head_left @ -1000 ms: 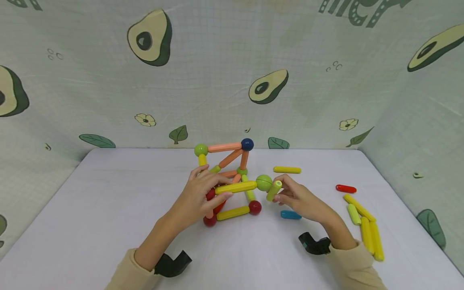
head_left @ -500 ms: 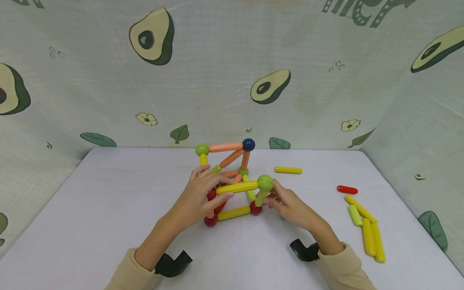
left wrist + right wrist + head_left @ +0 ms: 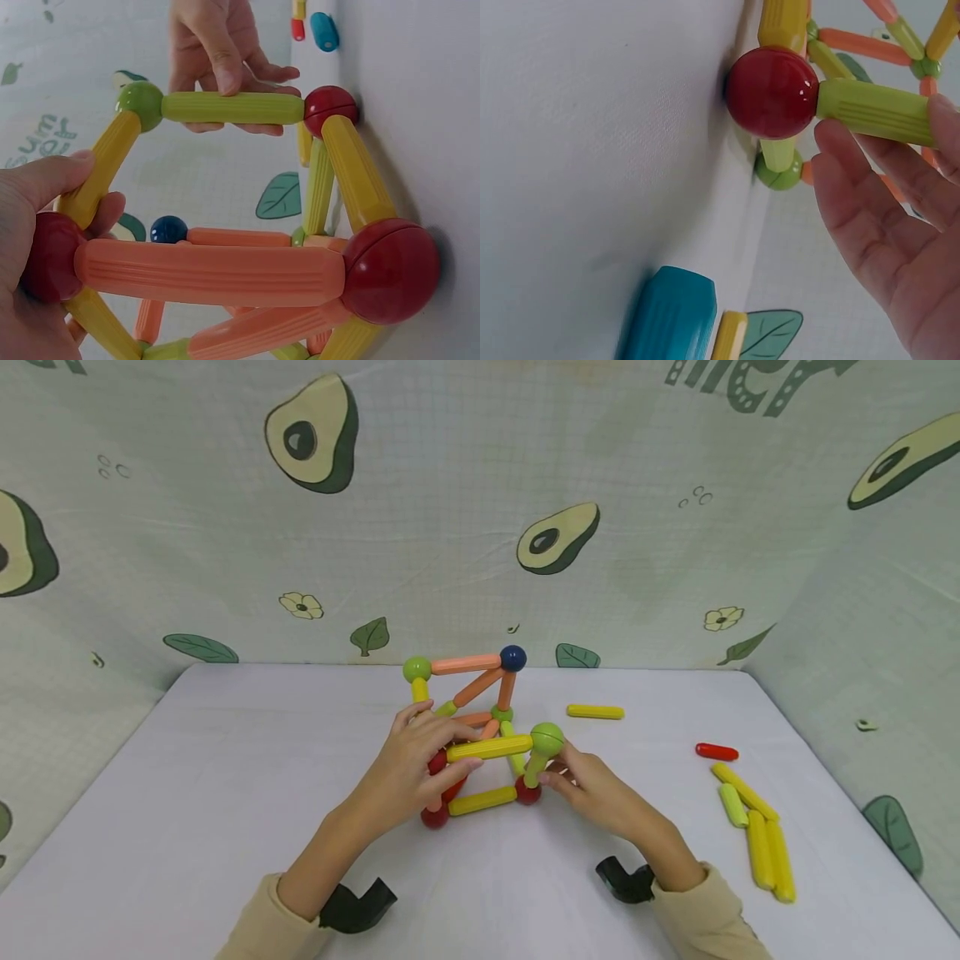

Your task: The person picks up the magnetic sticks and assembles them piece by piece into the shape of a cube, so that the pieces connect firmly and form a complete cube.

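The grip of the left hand (image 3: 418, 758) is curled around a yellow stick (image 3: 491, 747) and the small red ball (image 3: 52, 259) at its end. The grip of the right hand (image 3: 596, 787) pinches a short green stick (image 3: 536, 770), its thumb and fingers only a stick apart. Loose sticks (image 3: 761, 850) lie by the desk's right edge, and a blue stick (image 3: 671, 319) lies near the right hand.

The stick-and-ball frame (image 3: 483, 801) stands on the desk (image 3: 480, 893), toward the far edge. At its front right corner, the short green stick stands up. Its top touches a green ball (image 3: 547, 739) and its bottom touches a dark red ball (image 3: 528, 791). I think this step is joining those two balls, and it looks almost done. The next move seems to need soft hands: check both ends are snug, then let go slowly so nothing tips.

Farther back are a red stick (image 3: 716, 752), a lone yellow stick (image 3: 595, 712) and the frame's dark blue ball (image 3: 513, 658).
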Demonstrator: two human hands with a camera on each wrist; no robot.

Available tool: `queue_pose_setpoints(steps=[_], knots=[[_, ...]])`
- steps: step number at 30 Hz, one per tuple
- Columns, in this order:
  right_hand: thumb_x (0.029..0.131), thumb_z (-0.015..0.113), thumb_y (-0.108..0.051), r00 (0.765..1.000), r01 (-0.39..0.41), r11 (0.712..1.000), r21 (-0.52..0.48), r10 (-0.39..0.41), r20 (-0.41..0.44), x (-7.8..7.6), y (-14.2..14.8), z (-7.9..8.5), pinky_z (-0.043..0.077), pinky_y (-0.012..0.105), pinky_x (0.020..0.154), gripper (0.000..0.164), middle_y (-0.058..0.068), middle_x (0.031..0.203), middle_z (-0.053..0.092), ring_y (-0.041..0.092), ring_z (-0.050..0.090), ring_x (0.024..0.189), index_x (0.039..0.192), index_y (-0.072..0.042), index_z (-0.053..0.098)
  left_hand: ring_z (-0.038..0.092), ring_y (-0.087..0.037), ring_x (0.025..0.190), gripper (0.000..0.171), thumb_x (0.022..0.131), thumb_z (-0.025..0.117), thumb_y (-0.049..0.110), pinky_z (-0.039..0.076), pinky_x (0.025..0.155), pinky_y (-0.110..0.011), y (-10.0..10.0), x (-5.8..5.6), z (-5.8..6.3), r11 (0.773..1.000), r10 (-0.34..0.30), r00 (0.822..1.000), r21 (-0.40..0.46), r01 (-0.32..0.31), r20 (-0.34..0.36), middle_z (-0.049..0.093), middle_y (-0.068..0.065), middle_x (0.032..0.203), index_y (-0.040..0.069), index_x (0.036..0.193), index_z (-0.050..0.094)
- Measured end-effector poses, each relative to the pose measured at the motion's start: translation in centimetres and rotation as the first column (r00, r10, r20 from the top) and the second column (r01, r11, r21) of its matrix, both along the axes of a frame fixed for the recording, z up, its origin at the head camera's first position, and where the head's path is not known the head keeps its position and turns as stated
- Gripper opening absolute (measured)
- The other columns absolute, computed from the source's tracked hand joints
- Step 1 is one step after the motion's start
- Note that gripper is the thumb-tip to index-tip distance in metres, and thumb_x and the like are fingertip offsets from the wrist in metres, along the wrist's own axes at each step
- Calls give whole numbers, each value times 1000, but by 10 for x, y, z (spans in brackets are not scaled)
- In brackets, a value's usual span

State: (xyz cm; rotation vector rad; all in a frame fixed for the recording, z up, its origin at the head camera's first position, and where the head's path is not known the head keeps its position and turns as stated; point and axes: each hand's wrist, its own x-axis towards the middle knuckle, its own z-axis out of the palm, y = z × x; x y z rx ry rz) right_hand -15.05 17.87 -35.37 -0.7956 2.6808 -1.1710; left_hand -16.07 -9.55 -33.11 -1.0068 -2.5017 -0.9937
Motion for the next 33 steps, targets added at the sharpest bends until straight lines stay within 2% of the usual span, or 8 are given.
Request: queue_pose_setpoints(steps=[10,14,18,21,24,27,29,33], knots=[[107,61,-9,998,14,999,32,-16,53,-1,-4,-5,60,48,93,24,18,118,72,33,71,107,126,4,55,65,-34,124,26,96,79,17,29,122,-64,1,1,0,1000,11,1000,-6,-11,-30,77,-8,122,6,119,75],[108,60,-10,998,16,998,57,-19,58,-1,-5,-5,61,40,88,25,17,114,71,25,67,97,127,5,54,64,-34,125,27,97,78,17,30,122,-63,0,3,0,999,22,998,-23,-24,-57,76,-7,122,5,121,74],[108,59,-9,997,38,996,86,-44,68,-1,-8,-4,58,35,83,24,14,110,70,19,60,91,127,4,53,62,-32,123,28,97,78,17,30,123,-63,-4,7,5,998,32,999,-52,-34,-43,75,-6,120,6,122,73],[108,58,-9,997,45,993,108,-51,55,0,-10,-4,58,36,84,25,14,110,70,20,60,90,128,4,52,57,-32,122,28,95,80,17,40,115,-62,-10,11,11,994,63,997,-87,-66,-35,71,-6,123,9,121,75],[109,58,-9,997,53,990,128,-59,44,1,-11,-5,58,40,86,28,15,111,70,20,60,91,132,3,50,52,-34,119,28,92,84,20,50,97,-54,-16,16,17,978,147,988,-142,-153,-55,63,-9,122,14,119,77],[109,57,-9,997,61,988,144,-69,47,2,-13,-4,59,43,89,29,17,113,70,22,61,92,134,5,50,48,-31,111,29,90,87,26,49,80,-41,-21,22,20,953,237,970,-185,-242,-48,55,-8,114,19,117,79],[109,57,-9,996,68,986,155,-75,43,2,-14,-4,59,46,92,29,18,116,71,22,62,94,134,5,50,47,-27,105,29,90,87,28,46,72,-35,-23,27,20,945,278,961,-178,-274,-5,51,-7,108,20,117,79],[109,56,-9,996,72,984,165,-79,36,4,-15,-2,58,41,86,29,14,110,70,20,60,91,134,5,52,55,-21,92,29,95,82,30,48,65,-28,-22,34,19,949,304,942,-132,-286,140,54,-3,103,19,122,77]])
